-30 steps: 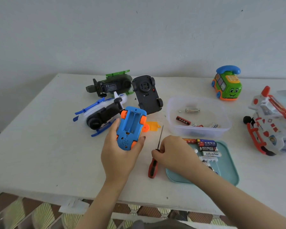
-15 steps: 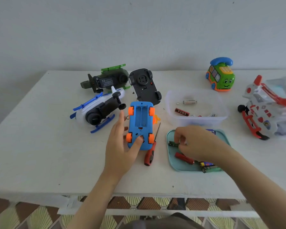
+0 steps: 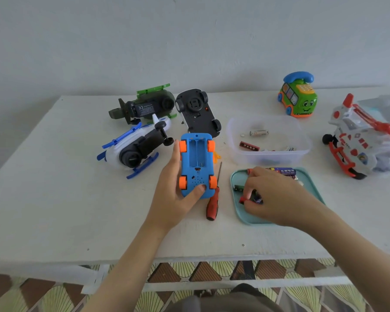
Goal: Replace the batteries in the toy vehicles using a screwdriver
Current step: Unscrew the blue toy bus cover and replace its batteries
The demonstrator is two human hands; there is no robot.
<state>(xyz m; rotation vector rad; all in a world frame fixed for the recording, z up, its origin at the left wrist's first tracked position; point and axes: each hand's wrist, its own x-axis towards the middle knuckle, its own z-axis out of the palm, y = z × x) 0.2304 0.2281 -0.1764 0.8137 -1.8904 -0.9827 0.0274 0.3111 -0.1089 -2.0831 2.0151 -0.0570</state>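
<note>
A blue toy car [image 3: 196,164] with orange wheels lies belly-up on the white table, its battery bay open and empty. My left hand [image 3: 173,194] holds it, fingers along its left side and thumb on its near end. A red-handled screwdriver [image 3: 213,200] lies on the table just right of the car. My right hand [image 3: 273,197] is over the teal tray [image 3: 239,212] and pinches batteries [image 3: 249,199] between its fingertips. More batteries [image 3: 284,171] lie at the tray's far edge. An orange cover piece [image 3: 217,156] shows behind the car.
A clear plastic tub [image 3: 268,154] with loose batteries stands beyond the tray. A black car [image 3: 197,113], a green helicopter [image 3: 144,106] and a blue-white helicopter [image 3: 133,149] lie at the back left. A green phone car [image 3: 297,95] and a red-white helicopter [image 3: 360,140] stand at the right.
My right hand let go of the screwdriver, moved right to the tray and took up batteries. My left hand laid the blue car flat, belly-up.
</note>
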